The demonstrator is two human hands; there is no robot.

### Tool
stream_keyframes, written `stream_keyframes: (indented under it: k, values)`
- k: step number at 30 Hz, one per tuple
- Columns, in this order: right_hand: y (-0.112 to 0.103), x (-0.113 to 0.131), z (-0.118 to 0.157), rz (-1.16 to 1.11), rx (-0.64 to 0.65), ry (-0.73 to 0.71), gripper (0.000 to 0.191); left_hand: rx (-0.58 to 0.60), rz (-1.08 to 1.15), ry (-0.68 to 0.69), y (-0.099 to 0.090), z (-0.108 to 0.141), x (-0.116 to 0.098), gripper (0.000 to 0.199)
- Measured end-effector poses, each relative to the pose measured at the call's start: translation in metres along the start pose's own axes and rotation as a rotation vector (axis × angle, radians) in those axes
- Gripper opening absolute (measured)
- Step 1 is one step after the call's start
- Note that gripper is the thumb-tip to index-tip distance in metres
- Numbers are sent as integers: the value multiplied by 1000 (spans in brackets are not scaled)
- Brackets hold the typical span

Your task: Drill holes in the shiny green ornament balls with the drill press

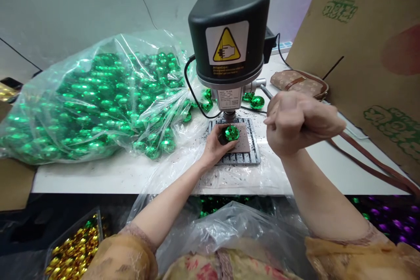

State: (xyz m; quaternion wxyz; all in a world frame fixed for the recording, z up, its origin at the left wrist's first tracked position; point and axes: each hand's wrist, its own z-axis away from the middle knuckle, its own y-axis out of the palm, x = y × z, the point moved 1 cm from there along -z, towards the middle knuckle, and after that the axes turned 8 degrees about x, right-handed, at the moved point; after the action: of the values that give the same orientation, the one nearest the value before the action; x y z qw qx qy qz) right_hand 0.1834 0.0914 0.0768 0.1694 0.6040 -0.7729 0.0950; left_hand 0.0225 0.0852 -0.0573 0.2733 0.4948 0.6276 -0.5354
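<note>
My left hand (215,142) holds a shiny green faceted ball (231,133) on the ribbed metal base plate (251,151) of a small black press machine (229,39). The ball sits directly under the machine's spindle (229,116). My right hand (297,124) is closed in a fist around the machine's metal lever handle (266,92), raised to the right of the machine.
A large clear plastic bag of green balls (88,105) lies on the white table at the left. Loose green balls (257,102) sit behind the machine. A brown strapped pouch (300,82) and cardboard box (370,52) stand at right. Gold balls (74,249) lie lower left, purple ones (393,218) lower right.
</note>
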Motion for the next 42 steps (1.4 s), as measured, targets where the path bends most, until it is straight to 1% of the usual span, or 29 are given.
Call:
stream_keyframes:
  k: [1, 2, 3, 4, 6, 8, 9, 10, 12, 14, 15, 16, 17, 18, 19, 20, 21, 22, 24, 26, 28, 29, 31, 33, 36, 37, 39, 40, 42]
  values:
    - [2, 6, -9, -70, -96, -21, 54, -6, 1, -5, 1, -1, 0, 49]
    - [4, 12, -20, -93, -133, 12, 49, -11, 0, -13, 2, -1, 0, 48]
    - [7, 17, -30, -97, -137, 46, 45, -20, -5, -21, 2, -2, -1, 48]
    - [9, 21, -39, -96, -165, 51, 44, -33, -18, -25, 2, -1, -2, 48]
    - [11, 25, -51, -93, -136, 72, 42, -90, -88, -12, -1, 6, -8, 45]
    - [10, 25, -56, -95, -97, 95, 41, -111, -206, 51, -9, 23, -18, 41]
    - [9, 24, -56, -98, -79, 113, 41, -74, -271, 106, -14, 36, -24, 39]
    - [7, 23, -55, -103, -69, 129, 40, 5, -339, 177, -19, 50, -30, 37]
    - [6, 22, -52, -121, -63, 154, 40, 247, -495, 340, -30, 83, -42, 36]
    - [6, 22, -50, -150, -81, 143, 40, 466, -688, 462, -40, 113, -50, 44]
    - [6, 21, -49, -163, -92, 135, 40, 531, -766, 487, -46, 123, -52, 47]
    - [7, 21, -49, -174, -103, 131, 40, 553, -815, 488, -52, 128, -52, 45]
    - [7, 20, -50, -184, -112, 124, 39, 533, -828, 468, -58, 128, -50, 40]
    - [8, 20, -50, -189, -121, 123, 39, 481, -814, 436, -65, 122, -47, 30]
    - [9, 20, -50, -190, -130, 126, 39, 411, -792, 400, -72, 111, -42, 20]
    - [9, 19, -50, -191, -141, 126, 39, 337, -776, 362, -80, 94, -36, 18]
    - [10, 19, -50, -191, -152, 124, 39, 276, -783, 326, -87, 75, -28, 21]
    - [10, 19, -50, -188, -163, 120, 39, 247, -819, 293, -95, 52, -20, 24]
    - [11, 19, -50, -186, -173, 117, 39, 250, -983, 160, -108, 7, -3, 32]
    - [12, 19, -49, -188, -180, 113, 39, 304, -1185, -31, -117, -32, 13, 38]
    - [13, 19, -49, -186, -196, 102, 38, 354, -1326, -180, -122, -59, 23, 38]
    - [13, 19, -49, -187, -203, 92, 38, 369, -1361, -220, -123, -67, 27, 36]
    - [14, 19, -49, -191, -205, 82, 38, 378, -1379, -238, -124, -75, 32, 33]
    - [14, 17, -50, -199, -195, 92, 37, 381, -1383, -220, -125, -76, 34, 33]
    - [13, 15, -50, -236, -187, 65, 37, 333, -1299, -98, -129, -65, 30, 39]
    - [12, 14, -50, -248, -187, 50, 37, 303, -1216, -37, -130, -60, 26, 41]
    - [12, 14, -50, -254, -176, 38, 37, 230, -959, 72, -130, -45, 16, 42]
    - [11, 14, -50, -251, -167, 48, 38, 196, -810, 99, -129, -37, 10, 41]
    - [11, 16, -50, -257, -160, 56, 39, 145, -502, 102, -121, -21, -2, 42]
